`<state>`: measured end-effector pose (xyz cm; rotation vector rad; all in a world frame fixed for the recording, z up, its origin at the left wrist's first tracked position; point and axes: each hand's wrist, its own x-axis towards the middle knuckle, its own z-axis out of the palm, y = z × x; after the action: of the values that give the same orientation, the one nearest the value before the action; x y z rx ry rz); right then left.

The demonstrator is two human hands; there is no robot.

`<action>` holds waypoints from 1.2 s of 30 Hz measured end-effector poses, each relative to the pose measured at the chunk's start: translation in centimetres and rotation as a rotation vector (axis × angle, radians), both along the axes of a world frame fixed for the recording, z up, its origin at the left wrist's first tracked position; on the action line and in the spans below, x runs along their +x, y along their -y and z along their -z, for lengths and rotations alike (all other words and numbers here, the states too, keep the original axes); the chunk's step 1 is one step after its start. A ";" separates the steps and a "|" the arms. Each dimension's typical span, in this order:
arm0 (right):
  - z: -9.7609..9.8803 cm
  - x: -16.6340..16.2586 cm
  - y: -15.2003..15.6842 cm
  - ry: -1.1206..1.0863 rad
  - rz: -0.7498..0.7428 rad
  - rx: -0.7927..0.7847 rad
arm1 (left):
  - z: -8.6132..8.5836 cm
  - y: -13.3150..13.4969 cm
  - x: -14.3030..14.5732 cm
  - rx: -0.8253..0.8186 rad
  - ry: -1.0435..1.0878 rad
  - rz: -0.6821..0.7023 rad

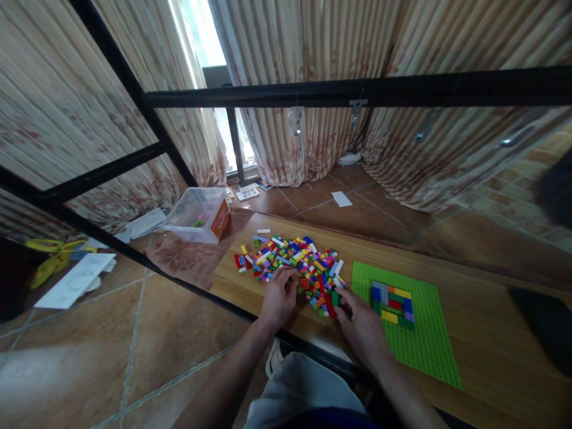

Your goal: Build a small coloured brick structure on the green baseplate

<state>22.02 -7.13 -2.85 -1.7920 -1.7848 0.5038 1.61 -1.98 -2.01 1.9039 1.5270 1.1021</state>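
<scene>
A loose heap of small toy building bricks in many colours spreads over the wooden table. At its near left edge my left hand has its fingers curled inward, close to an orange-red brick; what lies between the fingertips is hidden. My right hand reaches the heap's right side, thumb and forefinger around a dark green brick. Right of that hand lies a bright green baseplate. On it stands a square frame of coloured bricks, with a red brick inside.
A clear plastic box with an orange label stands beyond the table's left end, a few pieces inside. Black metal bars cross in front and along the left. A dark flat object lies on the table at far right.
</scene>
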 end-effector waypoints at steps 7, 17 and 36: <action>0.1 0.3 0.1 0.003 -0.036 0.013 | -1.6 -2.5 -0.3 0.021 -0.175 -0.053; -0.6 0.0 0.8 0.005 -0.010 0.083 | -4.1 -10.0 1.5 -0.044 -0.829 0.044; -4.0 2.4 5.6 -0.358 0.056 0.165 | -4.0 5.3 8.8 -0.992 0.913 0.337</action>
<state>24.38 -12.76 1.19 -1.5246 -1.4818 0.5940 10.44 -7.24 2.01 0.7413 0.8734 0.6666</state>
